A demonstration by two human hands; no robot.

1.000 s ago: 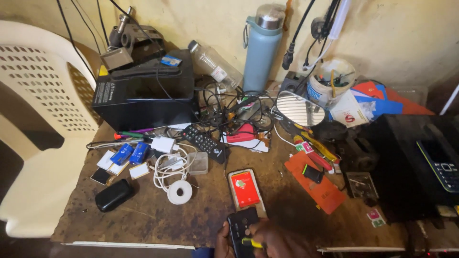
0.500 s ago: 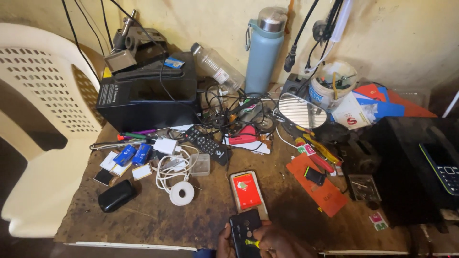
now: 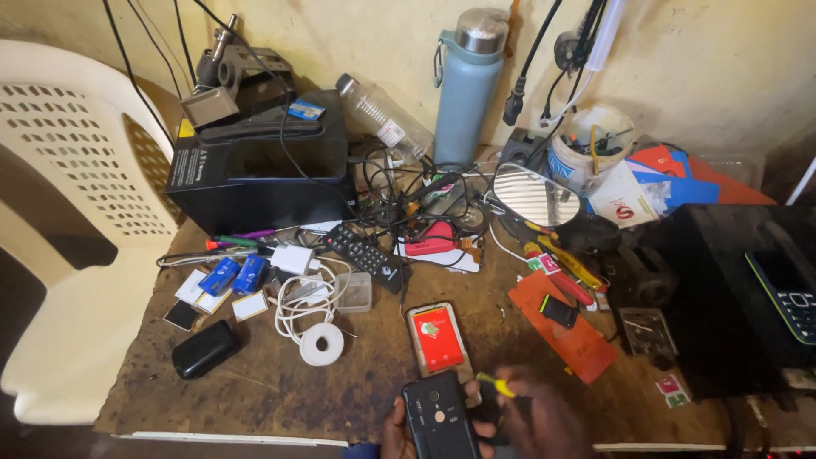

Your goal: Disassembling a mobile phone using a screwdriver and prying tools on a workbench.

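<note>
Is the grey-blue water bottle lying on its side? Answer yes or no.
No, the grey-blue water bottle stands upright against the wall behind the tangle of cables.

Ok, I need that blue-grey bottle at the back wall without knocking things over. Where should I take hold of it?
Grip the blue-grey bottle around its upper body, below the steel cap, coming from above and the front. It stands upright against the wall, and the tangle of cables and clear plastic bottle crowd its base, so the top is likely the freest part.

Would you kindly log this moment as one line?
left hand: holds black mobile phone | right hand: holds yellow-tipped tool | wooden table
</note>
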